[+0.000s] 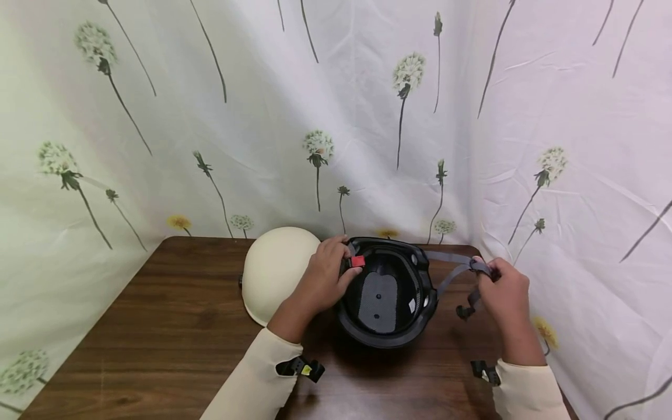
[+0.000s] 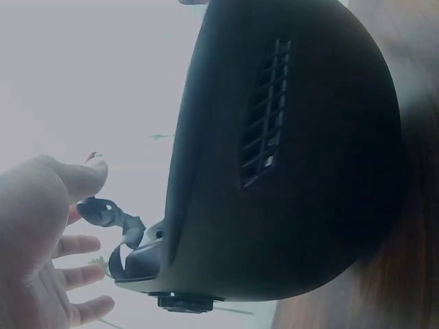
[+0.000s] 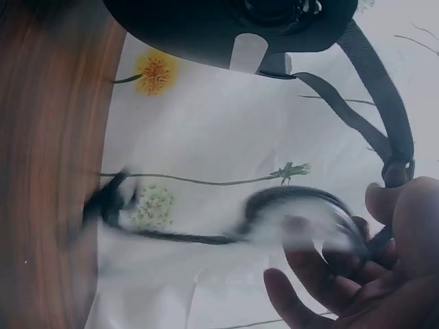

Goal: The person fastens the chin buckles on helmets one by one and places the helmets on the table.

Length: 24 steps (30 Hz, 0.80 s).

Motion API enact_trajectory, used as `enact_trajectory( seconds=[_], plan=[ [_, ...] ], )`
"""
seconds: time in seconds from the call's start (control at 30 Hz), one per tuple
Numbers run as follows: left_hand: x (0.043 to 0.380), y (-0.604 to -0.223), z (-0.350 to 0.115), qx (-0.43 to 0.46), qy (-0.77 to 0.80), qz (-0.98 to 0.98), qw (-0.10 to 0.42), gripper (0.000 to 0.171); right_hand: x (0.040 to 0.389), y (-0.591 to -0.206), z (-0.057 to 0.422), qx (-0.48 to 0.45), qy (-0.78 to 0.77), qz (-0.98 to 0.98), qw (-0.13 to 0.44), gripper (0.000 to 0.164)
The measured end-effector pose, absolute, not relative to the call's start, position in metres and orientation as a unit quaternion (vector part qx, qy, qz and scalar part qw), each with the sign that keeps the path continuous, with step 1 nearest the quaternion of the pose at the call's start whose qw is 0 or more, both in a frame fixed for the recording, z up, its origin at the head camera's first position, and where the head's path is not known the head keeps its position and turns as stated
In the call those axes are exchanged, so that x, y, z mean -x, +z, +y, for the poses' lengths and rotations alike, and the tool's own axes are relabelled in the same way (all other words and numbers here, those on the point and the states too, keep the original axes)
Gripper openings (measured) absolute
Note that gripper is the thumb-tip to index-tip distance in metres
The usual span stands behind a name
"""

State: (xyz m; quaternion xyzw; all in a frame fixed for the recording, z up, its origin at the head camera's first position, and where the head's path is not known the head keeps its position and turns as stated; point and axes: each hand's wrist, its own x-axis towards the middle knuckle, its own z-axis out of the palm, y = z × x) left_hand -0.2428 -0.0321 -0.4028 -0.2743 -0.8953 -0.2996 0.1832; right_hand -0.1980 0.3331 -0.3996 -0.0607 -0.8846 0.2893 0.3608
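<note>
A black helmet (image 1: pixel 388 338) lies upside down on the table, its padded inside facing up. At its left rim my left hand (image 1: pixel 322 277) pinches a chin-strap buckle with a red tab (image 1: pixel 357 261) between thumb and forefinger; the other fingers stand apart in the left wrist view. To the right, my right hand (image 1: pixel 506 291) grips the grey chin strap (image 1: pixel 446 255) near its slider and draws two bands out from the helmet's right side. A loose strap end with a black clip (image 1: pixel 464 312) dangles below that hand and is blurred in the right wrist view.
A cream helmet (image 1: pixel 280 274) sits dome up to the left, partly behind my left hand. Both rest on a dark wooden table (image 1: pixel 173 326). A white flower-printed cloth (image 1: pixel 262 146) hangs along the back and sides, close to the table's edges.
</note>
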Motion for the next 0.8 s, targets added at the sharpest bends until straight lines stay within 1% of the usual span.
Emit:
enact_trajectory(
  seconds=[0.07,0.13,0.23,0.33,0.43,0.5,0.6,0.63,0.67,0.73,0.8],
  plan=[
    [0.243,-0.403,-0.034,0.273,-0.302,-0.896,0.181,0.031,0.198,-0.399,0.334,0.065,0.291,-0.883,0.363,0.031],
    [0.243,-0.403,-0.035,0.269,-0.301,-0.897,0.178,0.031,0.198,-0.397,0.335,0.067,0.295,-0.888,0.347,0.031],
    [0.243,-0.403,-0.038,0.263,-0.300,-0.901,0.172,0.030,0.197,-0.393,0.337,0.066,0.294,-0.910,0.286,0.033],
    [0.243,-0.403,-0.041,0.261,-0.300,-0.902,0.170,0.029,0.195,-0.389,0.337,0.068,0.290,-0.930,0.216,0.047],
    [0.243,-0.403,-0.043,0.261,-0.299,-0.902,0.170,0.029,0.193,-0.385,0.337,0.071,0.286,-0.940,0.172,0.056],
    [0.243,-0.402,-0.043,0.261,-0.297,-0.903,0.170,0.029,0.193,-0.384,0.338,0.068,0.286,-0.944,0.148,0.049],
    [0.242,-0.402,-0.044,0.259,-0.298,-0.904,0.166,0.029,0.191,-0.384,0.343,0.045,0.273,-0.954,0.114,0.028],
    [0.241,-0.401,-0.044,0.259,-0.299,-0.904,0.163,0.029,0.191,-0.383,0.345,0.029,0.265,-0.958,0.103,0.024],
    [0.241,-0.401,-0.044,0.258,-0.300,-0.904,0.160,0.029,0.190,-0.383,0.348,0.010,0.258,-0.962,0.090,0.025],
    [0.240,-0.402,-0.044,0.258,-0.302,-0.904,0.156,0.029,0.187,-0.383,0.353,-0.031,0.244,-0.967,0.070,0.042],
    [0.240,-0.402,-0.044,0.257,-0.301,-0.905,0.153,0.029,0.184,-0.383,0.358,-0.074,0.234,-0.968,0.055,0.054]
  ],
)
